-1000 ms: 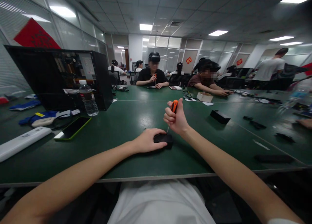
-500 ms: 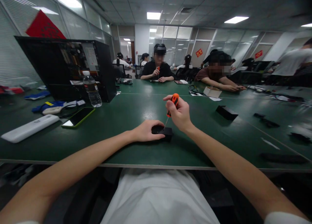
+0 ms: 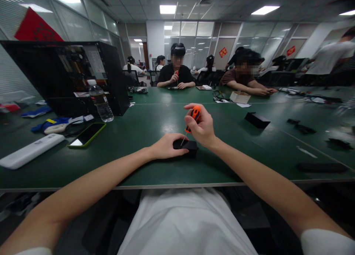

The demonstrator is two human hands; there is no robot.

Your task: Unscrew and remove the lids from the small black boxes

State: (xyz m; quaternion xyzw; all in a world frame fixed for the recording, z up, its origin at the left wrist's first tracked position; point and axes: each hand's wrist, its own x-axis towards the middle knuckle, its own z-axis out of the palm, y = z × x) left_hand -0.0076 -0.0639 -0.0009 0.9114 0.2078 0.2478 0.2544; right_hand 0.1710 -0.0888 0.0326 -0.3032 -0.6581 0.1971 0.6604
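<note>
My left hand (image 3: 168, 147) is closed around the left end of a small black box-like part (image 3: 191, 147), thumb on the near side and fingers on the far side. The part rests on the green table (image 3: 155, 173). In my right hand (image 3: 204, 126) is a screwdriver (image 3: 195, 114) with an orange and black handle, gripped between thumb and fingers. Its thin metal shaft slants down to the left, and the tip meets the top of the black part between my left thumb and fingers. What lies under the tip is too small to make out.
On the left are a black computer case (image 3: 111, 81), a water bottle (image 3: 101, 101), a phone (image 3: 87, 135) and a long white device (image 3: 31, 150). A black angular piece (image 3: 257, 120) lies to the right, near a small open box (image 3: 240, 97). Co-workers sit across the table.
The screwdriver's tip has shifted slightly left and down on the black part, with my right hand following. My left hand keeps its hold. The whole view has tilted a little.
</note>
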